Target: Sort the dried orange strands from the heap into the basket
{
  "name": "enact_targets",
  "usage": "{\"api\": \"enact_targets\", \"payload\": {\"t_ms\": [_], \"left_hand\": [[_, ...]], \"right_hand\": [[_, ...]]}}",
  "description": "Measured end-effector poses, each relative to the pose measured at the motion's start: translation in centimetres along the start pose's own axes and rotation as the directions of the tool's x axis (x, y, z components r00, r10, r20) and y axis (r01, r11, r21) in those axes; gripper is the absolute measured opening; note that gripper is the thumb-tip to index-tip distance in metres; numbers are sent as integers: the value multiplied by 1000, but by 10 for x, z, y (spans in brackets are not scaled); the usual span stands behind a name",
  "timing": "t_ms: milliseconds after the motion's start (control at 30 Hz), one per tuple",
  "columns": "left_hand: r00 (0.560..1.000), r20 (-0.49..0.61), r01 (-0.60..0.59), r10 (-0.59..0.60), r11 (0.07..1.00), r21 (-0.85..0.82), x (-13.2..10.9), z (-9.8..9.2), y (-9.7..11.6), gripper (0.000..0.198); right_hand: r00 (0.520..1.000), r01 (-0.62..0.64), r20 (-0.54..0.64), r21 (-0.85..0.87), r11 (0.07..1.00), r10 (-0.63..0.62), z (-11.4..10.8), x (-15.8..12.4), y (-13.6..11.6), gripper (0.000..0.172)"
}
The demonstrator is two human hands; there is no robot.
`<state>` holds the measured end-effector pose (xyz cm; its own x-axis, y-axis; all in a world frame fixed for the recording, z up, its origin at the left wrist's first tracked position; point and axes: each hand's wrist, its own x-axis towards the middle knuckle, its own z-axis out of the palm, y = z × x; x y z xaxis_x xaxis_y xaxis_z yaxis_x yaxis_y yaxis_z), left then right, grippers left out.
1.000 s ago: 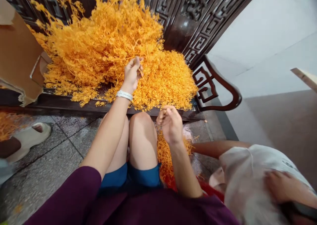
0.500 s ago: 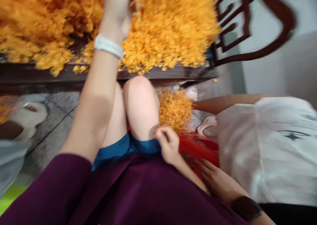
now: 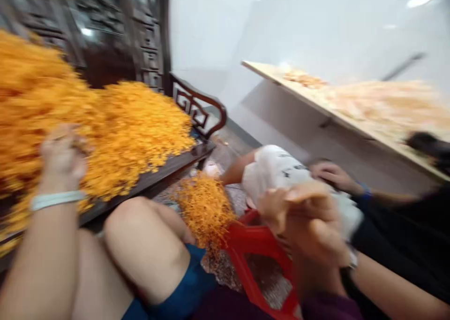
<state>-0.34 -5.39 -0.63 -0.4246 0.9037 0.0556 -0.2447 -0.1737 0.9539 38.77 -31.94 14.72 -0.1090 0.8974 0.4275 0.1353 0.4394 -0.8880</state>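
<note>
My left hand (image 3: 63, 153), with a pale watch band on the wrist, is at the heap of orange flowers (image 3: 140, 127) on a dark wooden bench. Its fingers are curled round some of the flowers, though the view is blurred. My right hand (image 3: 276, 209) is raised over a red plastic stool (image 3: 258, 240). A co-worker's hand (image 3: 326, 235) overlaps it from the right, apparently touching. Motion smears my right fingers, and I cannot tell whether they hold anything. A bunch of thin orange stalks (image 3: 206, 209) hangs low between my knee and the stool.
Beside me sits a person in a white top (image 3: 277, 165). A second person's hand (image 3: 333, 174) with a blue wristband is behind. A board (image 3: 281, 78) bearing pale pinkish material leans across the right side. The bench's carved armrest (image 3: 198, 104) stands near the white wall.
My view has swung to the right, bringing the wall and board into sight. My right hand has risen from my lap to the co-worker's hand. My left hand stays at the flowers.
</note>
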Motion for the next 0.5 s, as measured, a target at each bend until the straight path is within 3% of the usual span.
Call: {"api": "enact_targets", "payload": {"t_ms": [33,133,200,233,267,333,367,433,500], "left_hand": [[998,50,36,-29,989,-145,-6,5,5,36],[995,96,-9,23,990,-143,-3,15,6,34],[966,241,-68,96,990,-120,4,16,0,40],[941,301,-131,153,987,-92,4,17,-3,42],[911,361,-192,198,980,-53,-1,19,-5,43],[842,447,-355,304,934,33,-23,27,-9,40],[798,495,-438,343,895,85,-38,31,-10,36],[689,615,-598,384,780,184,-69,37,-8,28],[582,725,-720,368,647,249,-95,40,-4,24]], "right_hand": [[1000,4,-21,48,999,-3,-8,6,6,22],[989,-114,-77,104,988,123,-8,41,63,16],[919,-393,18,-7,919,394,21,59,112,23],[872,-463,101,-148,874,479,41,61,133,27],[830,-449,225,-272,851,510,62,58,150,31],[717,-423,457,-314,850,526,96,45,170,38],[710,-420,487,-288,860,510,108,39,173,43],[756,-424,449,-219,879,476,119,31,167,50],[793,-413,390,-223,883,469,119,30,151,44]]}}
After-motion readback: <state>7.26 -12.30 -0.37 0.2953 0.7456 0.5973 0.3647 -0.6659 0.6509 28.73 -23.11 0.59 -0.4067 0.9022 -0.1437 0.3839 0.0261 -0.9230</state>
